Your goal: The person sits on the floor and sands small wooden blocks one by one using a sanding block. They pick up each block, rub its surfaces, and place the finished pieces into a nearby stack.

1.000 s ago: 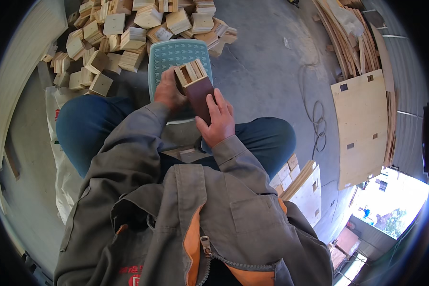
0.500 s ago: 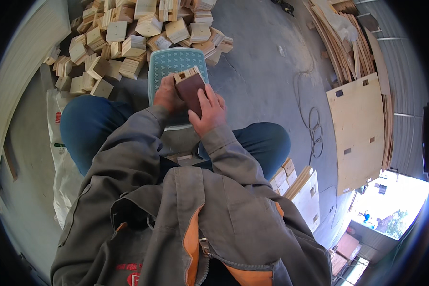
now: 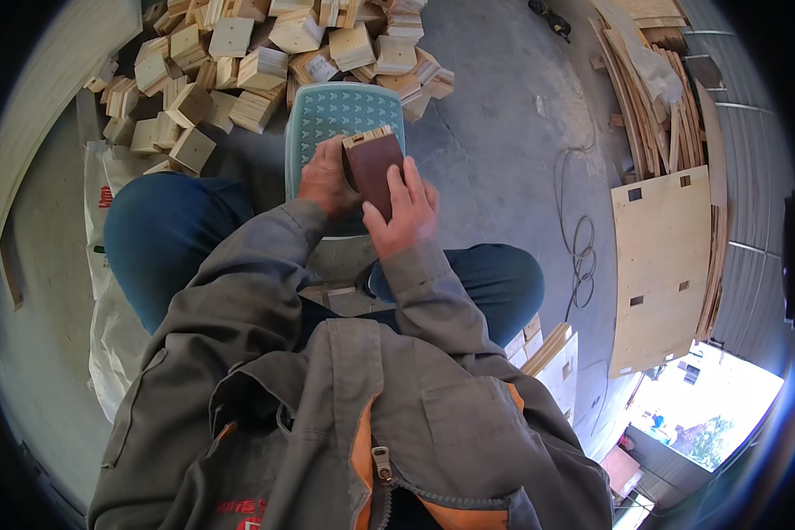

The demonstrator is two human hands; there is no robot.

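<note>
Both hands grip a wooden block (image 3: 375,172) with a dark red-brown face and pale layered edges, held over a teal plastic stool (image 3: 344,99) with a bumpy top. My left hand (image 3: 329,179) wraps the block's left side, its fingertips partly hidden behind it. On the right side, my right hand (image 3: 405,209) presses with fingers along the brown face and thumb at the lower edge. A small notch shows in the block's upper end. The block's lower end sits between the hands.
Beyond the stool lies a heap of plywood blocks (image 3: 265,69). At right stand a plywood sheet with square holes (image 3: 661,265), stacked boards (image 3: 645,97) and a coiled cable (image 3: 583,247) on the floor. A white sack (image 3: 106,353) lies by my left knee.
The view has shifted slightly, so stool, heap and hands sit a little further right. The block stands somewhat more upright between my hands, with both still holding it.
</note>
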